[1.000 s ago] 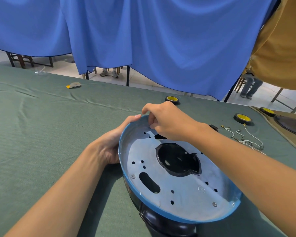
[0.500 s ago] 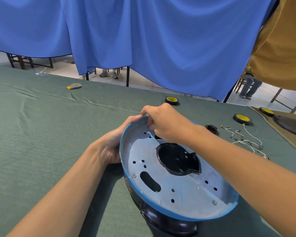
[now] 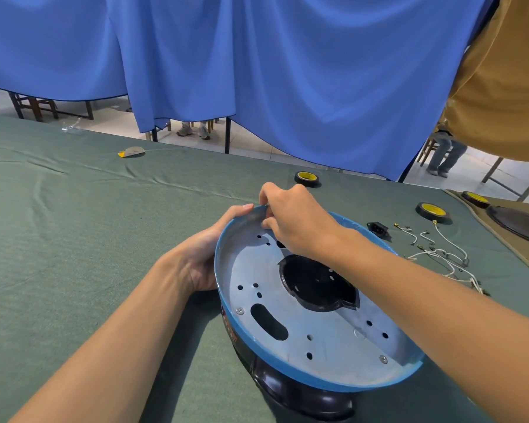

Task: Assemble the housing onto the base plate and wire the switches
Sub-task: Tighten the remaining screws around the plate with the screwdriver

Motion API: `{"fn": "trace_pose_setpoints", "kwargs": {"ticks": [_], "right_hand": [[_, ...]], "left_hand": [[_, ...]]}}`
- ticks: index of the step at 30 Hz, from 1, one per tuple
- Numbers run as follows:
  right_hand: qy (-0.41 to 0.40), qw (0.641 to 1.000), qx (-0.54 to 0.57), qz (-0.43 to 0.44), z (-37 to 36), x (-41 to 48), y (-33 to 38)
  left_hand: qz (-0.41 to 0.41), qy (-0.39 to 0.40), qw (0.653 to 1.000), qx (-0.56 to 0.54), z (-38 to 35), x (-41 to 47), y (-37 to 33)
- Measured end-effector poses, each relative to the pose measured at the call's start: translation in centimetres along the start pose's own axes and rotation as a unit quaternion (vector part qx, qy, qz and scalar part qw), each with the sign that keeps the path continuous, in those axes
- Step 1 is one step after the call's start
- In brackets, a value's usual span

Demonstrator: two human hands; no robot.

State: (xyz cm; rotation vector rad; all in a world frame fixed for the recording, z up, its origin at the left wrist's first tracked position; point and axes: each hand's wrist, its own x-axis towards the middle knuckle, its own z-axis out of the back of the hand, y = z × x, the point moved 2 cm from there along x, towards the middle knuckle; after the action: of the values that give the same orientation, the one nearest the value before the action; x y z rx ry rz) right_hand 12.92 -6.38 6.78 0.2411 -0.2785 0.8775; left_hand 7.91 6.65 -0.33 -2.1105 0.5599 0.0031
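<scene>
From the head camera, a round housing with a blue rim point(image 3: 303, 377) lies upside down on the green cloth-covered desk point(image 3: 74, 239), close to the person and a little right of centre. A flat grey metal base plate point(image 3: 327, 340), drilled with round holes and one long slot, sits inside the rim, and a black plastic insert point(image 3: 315, 285) fills its central opening. A glossy black body point(image 3: 300, 395) shows beneath the near edge.

The left hand point(image 3: 202, 264) comes in from the lower left with the forearm stretched along the desk. Its palm cups the housing's outer left wall and its thumb lies along the top of the far-left rim, gripping it.

The right hand point(image 3: 290, 215) reaches over the plate from the right, wrist raised. Its fingers are curled at the far rim, the index hooked over the edge and the thumb inside, pinching it. I cannot tell whether anything small sits between them.

Right of the housing, loose white wires point(image 3: 446, 257) with metal terminals and a small black socket part point(image 3: 378, 229) lie on the cloth. Farther back rest two black tape rolls with yellow cores point(image 3: 307, 178).
</scene>
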Motion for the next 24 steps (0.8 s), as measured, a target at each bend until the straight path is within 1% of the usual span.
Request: {"fn": "trace_pose_setpoints", "kwargs": {"ticks": [2, 4, 6, 8, 13, 15, 20, 24], "right_hand": [[-0.004, 1.0, -0.009, 0.001, -0.1, 0.0, 0.0], [0.017, 1.0, 0.007, 0.01, 0.0, 0.1, -0.2], [0.045, 0.998, 0.031, 0.03, 0.3, 0.0, -0.4], [0.047, 0.997, 0.038, 0.054, 0.6, -0.3, -0.6], [0.039, 0.986, -0.013, 0.16, 0.7, -0.7, -0.5], [0.043, 0.984, -0.026, 0.169, 0.7, -0.6, -0.5], [0.055, 0.992, -0.027, 0.107, 0.4, -0.4, -0.3], [0.003, 0.999, -0.032, -0.027, 0.0, -0.4, 1.2]], "left_hand": [[-0.002, -0.001, 1.0, -0.001, 0.0, 0.0, 0.0], [-0.001, 0.001, 1.0, 0.0, -0.1, 0.0, 0.0], [0.001, 0.006, 1.0, 0.0, -0.1, -0.1, 0.0], [0.003, 0.009, 1.0, 0.003, -0.1, -0.2, 0.1], [0.003, -0.011, 1.0, -0.006, 0.0, 0.0, 0.2], [0.003, -0.012, 1.0, -0.007, 0.0, 0.0, 0.2], [0.0, -0.011, 1.0, 0.005, 0.0, 0.1, 0.1], [0.004, -0.015, 1.0, 0.0, 0.2, 0.2, 0.1]]}}
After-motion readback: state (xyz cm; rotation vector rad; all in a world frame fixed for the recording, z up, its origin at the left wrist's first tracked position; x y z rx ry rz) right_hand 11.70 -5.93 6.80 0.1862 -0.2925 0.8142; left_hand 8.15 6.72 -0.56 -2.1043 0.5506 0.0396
